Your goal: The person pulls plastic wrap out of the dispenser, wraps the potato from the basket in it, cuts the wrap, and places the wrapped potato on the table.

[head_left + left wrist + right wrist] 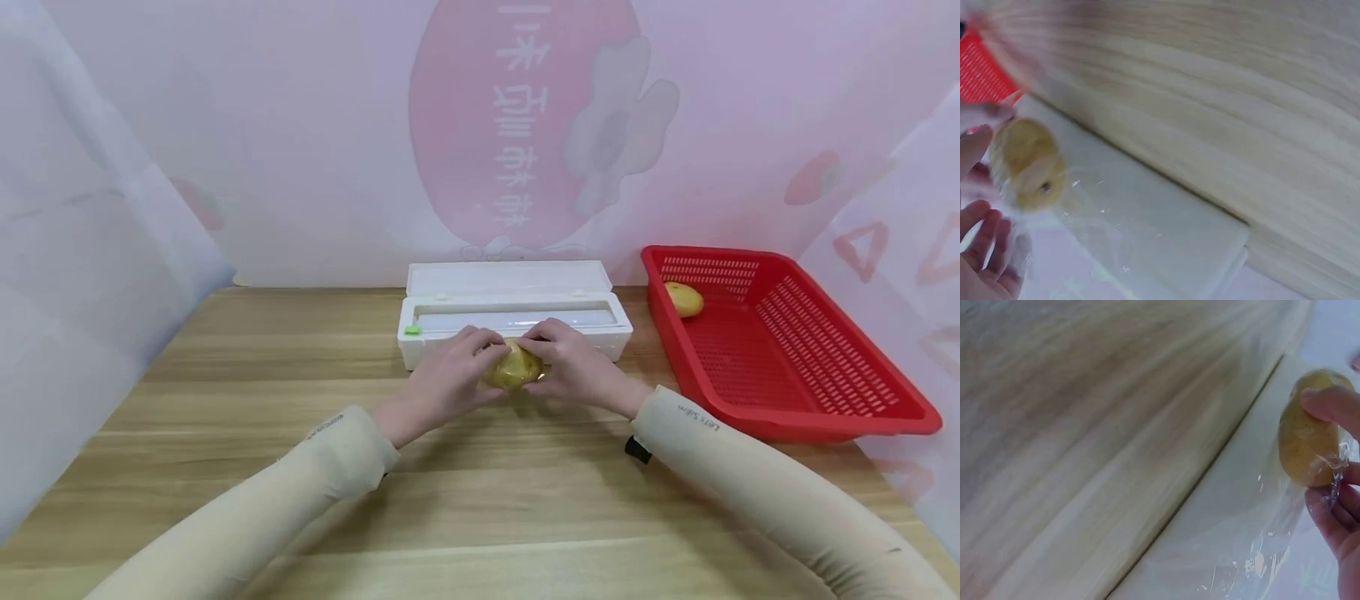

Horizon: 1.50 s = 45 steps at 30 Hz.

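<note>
A yellow potato [513, 367] is held between both hands, close in front of the white cling film box [517, 317]. Clear cling film [1254, 556] clings to the potato and stretches over the box in both wrist views. On the potato's left side, my left hand [452, 372] grips it with curled fingers. My right hand [576, 367] holds the opposite side, its thumb [1335, 406] pressed on the skin and its fingers gathering crumpled film at one end.
At the right stands a red plastic basket [795, 367] with another potato [684, 299] against its left wall. The box's lid [510, 277] is raised at the back, and a green slider [412, 330] sits on its left end. The wooden table [487, 517] meets a printed backdrop [315, 167].
</note>
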### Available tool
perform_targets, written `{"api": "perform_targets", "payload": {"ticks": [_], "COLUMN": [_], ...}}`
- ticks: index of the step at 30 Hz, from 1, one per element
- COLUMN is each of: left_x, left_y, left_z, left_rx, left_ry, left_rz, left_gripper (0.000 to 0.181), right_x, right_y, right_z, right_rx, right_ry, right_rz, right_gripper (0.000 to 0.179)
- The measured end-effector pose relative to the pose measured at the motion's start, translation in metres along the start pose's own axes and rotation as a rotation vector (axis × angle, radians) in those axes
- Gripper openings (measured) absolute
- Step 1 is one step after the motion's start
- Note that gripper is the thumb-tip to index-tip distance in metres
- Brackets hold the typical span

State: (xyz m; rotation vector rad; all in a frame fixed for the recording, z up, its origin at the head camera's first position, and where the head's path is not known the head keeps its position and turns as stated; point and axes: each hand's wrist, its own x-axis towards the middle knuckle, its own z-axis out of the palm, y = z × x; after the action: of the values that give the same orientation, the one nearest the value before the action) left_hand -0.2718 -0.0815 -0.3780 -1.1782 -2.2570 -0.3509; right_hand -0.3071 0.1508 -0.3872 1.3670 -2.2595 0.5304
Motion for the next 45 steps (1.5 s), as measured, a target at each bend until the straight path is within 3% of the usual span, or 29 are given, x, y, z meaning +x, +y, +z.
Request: {"api": "perform_targets", "payload": {"ticks": [4, 10, 15, 22, 31, 38, 45], "left_x": [-0.001, -0.001, 0.001, 0.005, 0.003, 0.001, -0.001], "left_y": [0.0, -0.004, -0.008, -0.012, -0.021, -0.025, -0.027], "left_z": [0.008, 0.017, 0.019, 0.014, 0.013, 0.014, 0.018], "left_rx": [0.078, 0.124, 0.164, 0.202, 0.126, 0.111, 0.09], "left_ry": [-0.001, -0.057, -0.086, -0.096, -0.119, -0.133, -0.144], "left_rz": [0.074, 0.07, 0.093, 0.16, 0.108, 0.112, 0.095], "left_gripper": [0.059, 0.054, 0.057, 0.061, 0.055, 0.052, 0.055], "right_x": [0.001, -0.001, -0.001, 0.001, 0.0, -0.001, -0.002], "right_y": [0.003, 0.002, 0.001, 0.004, 0.003, 0.004, 0.007], "right_z": [-0.001, 0.0, -0.002, -0.006, -0.001, -0.001, 0.0], "right_rx": [0.04, 0.142, 0.203, 0.257, 0.266, 0.28, 0.278], "right_ry": [-0.018, -0.014, -0.039, -0.115, -0.114, -0.105, -0.114], "right_rz": [0.053, 0.204, 0.264, 0.3, 0.324, 0.324, 0.311], "right_gripper": [0.057, 0.058, 0.059, 0.056, 0.051, 0.057, 0.049]}}
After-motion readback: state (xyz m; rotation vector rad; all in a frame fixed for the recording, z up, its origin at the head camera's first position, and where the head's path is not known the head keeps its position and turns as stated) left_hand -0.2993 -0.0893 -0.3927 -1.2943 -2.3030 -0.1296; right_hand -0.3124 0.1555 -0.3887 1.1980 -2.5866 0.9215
